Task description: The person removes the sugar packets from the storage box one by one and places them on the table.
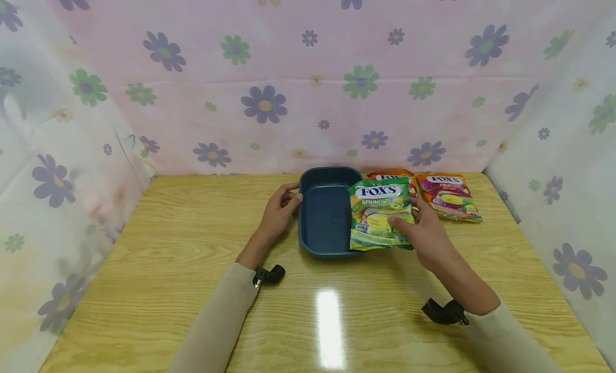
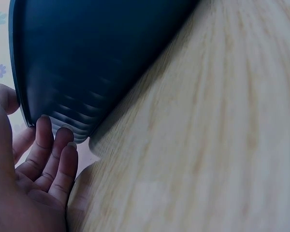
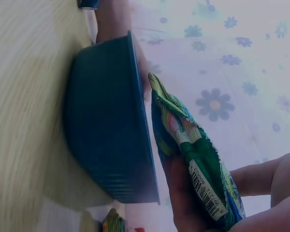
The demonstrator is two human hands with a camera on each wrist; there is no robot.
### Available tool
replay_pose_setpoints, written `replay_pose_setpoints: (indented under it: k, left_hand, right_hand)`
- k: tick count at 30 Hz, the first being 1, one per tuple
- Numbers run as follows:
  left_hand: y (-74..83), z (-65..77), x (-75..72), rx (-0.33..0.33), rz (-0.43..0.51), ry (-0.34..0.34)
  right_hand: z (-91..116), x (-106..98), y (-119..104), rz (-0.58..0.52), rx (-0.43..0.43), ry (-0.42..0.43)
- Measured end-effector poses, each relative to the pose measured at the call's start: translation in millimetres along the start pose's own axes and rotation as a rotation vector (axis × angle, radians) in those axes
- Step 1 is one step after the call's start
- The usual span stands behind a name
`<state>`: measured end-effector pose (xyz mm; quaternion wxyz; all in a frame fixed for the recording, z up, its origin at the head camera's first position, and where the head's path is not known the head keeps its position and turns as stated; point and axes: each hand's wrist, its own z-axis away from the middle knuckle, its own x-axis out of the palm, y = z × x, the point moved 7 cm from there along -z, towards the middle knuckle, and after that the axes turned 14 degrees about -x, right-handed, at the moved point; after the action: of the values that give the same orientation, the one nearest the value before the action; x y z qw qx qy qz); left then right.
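A dark blue rectangular plastic tub (image 1: 326,215) sits on the table. My left hand (image 1: 282,210) holds its left side, the thumb at the rim and the other fingers against the outer wall (image 2: 111,58), as the left wrist view shows. My right hand (image 1: 425,231) grips a green Fox's Spring Tea candy bag (image 1: 377,194) by its right side, thumb on the printed front. The bag is raised and overlaps the tub's right part in the head view. In the right wrist view the bag's edge and barcode (image 3: 206,188) show beside the tub's rim.
Two more candy bags lie at the back right: an orange one (image 1: 392,174), partly hidden behind the green bag, and a red Fruits one (image 1: 447,194). A flowered cloth (image 1: 289,52) rises behind the wood-grain table (image 1: 192,245) and along both sides.
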<state>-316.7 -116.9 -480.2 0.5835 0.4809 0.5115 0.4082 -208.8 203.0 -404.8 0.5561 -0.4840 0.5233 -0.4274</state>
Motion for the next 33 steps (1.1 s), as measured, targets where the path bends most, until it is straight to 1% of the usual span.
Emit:
replay_pose_setpoints:
  k: [2, 7, 11, 18, 21, 28, 33]
  left_hand:
    - [0.3, -0.2, 0.2, -0.001, -0.003, 0.004]
    - [1.7, 0.0, 0.2, -0.002, -0.016, 0.01]
    - [2.5, -0.4, 0.4, 0.004, -0.018, 0.011]
    - [1.7, -0.4, 0.5, 0.004, -0.018, 0.015]
    - [1.5, 0.0, 0.4, 0.005, -0.016, 0.016]
    - [2.2, 1.1, 1.2, 0.007, -0.013, 0.01]
    - [2.2, 1.3, 0.8, 0.013, -0.016, 0.012]
  right_hand:
    - [2, -3, 2, -0.005, 0.009, 0.004]
    - [10, -13, 9, 0.048, 0.037, -0.014]
    - [16, -22, 14, 0.065, 0.056, -0.019]
    - [25, -31, 14, 0.048, 0.018, -0.018]
    - [27, -36, 15, 0.062, 0.014, -0.016]
    - [33, -47, 18, 0.136, 0.02, -0.015]
    - [38, -51, 19, 0.129, 0.0, -0.026]
